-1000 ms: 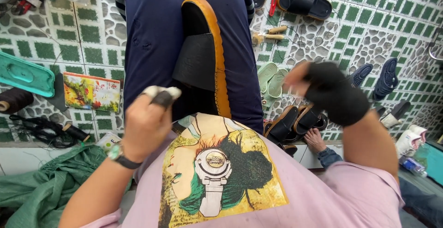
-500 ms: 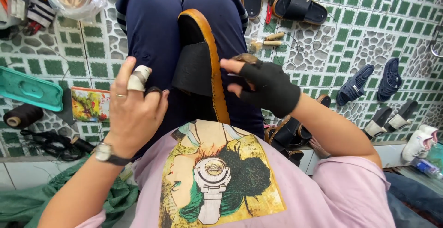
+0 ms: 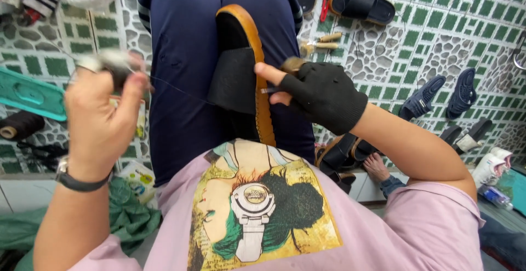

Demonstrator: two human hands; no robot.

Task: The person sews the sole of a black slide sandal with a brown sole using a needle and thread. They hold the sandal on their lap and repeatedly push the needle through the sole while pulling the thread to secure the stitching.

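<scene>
Left hand raised, fingers pinched; right hand (gloved) pressing down.

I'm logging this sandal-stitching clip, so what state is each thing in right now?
Sandal: clamped between the knees, sole edge up, black strap hanging over its left side.
Thread: pulled taut from the strap to the left hand.
Left hand: raised, fingers closed on the thread.
Right hand: gloved, gripping a wooden-handled tool at the sole edge.
Finished black sandal: lying flat on the floor.
</scene>
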